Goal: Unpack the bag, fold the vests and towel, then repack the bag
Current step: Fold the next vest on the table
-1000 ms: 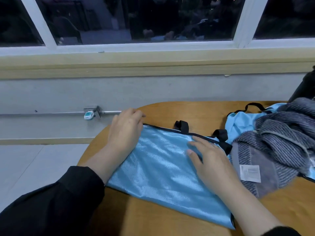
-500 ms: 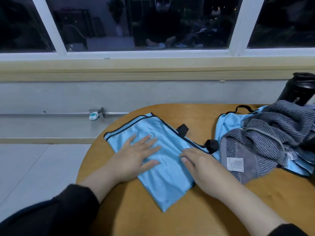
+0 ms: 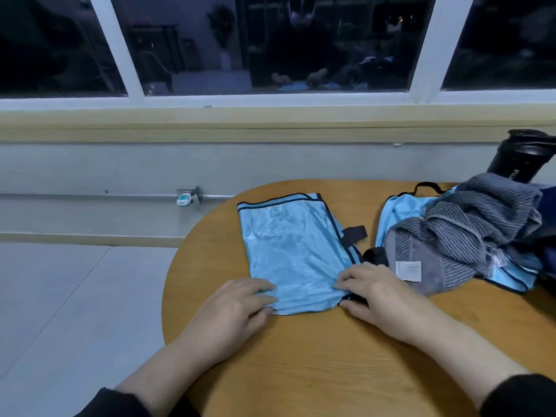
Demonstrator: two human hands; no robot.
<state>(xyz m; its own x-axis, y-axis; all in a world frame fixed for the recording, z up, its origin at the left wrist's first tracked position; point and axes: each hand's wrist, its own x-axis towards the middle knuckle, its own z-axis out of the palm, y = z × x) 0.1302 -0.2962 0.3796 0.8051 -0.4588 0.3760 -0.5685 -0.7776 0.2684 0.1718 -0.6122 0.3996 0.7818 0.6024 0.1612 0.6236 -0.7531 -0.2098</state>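
A light blue mesh vest (image 3: 294, 251) with black trim lies folded lengthwise on the round wooden table (image 3: 346, 362). My left hand (image 3: 237, 308) pinches its near left corner. My right hand (image 3: 379, 291) grips the near right corner by the black edging. A second blue vest (image 3: 400, 209) lies at the right under a crumpled grey striped towel (image 3: 469, 233) with a white label. A dark bag (image 3: 549, 236) shows at the right edge, mostly out of view.
A black bottle (image 3: 517, 158) stands at the table's far right behind the towel. A grey wall with a rail and a small white-and-teal device (image 3: 183, 200) runs behind. Grey floor lies to the left, beyond the table's edge.
The vest has gone from spread wide to a narrower folded shape turned lengthwise. Both hands have slid from flat on the cloth back to its near edge and taken the two corners.
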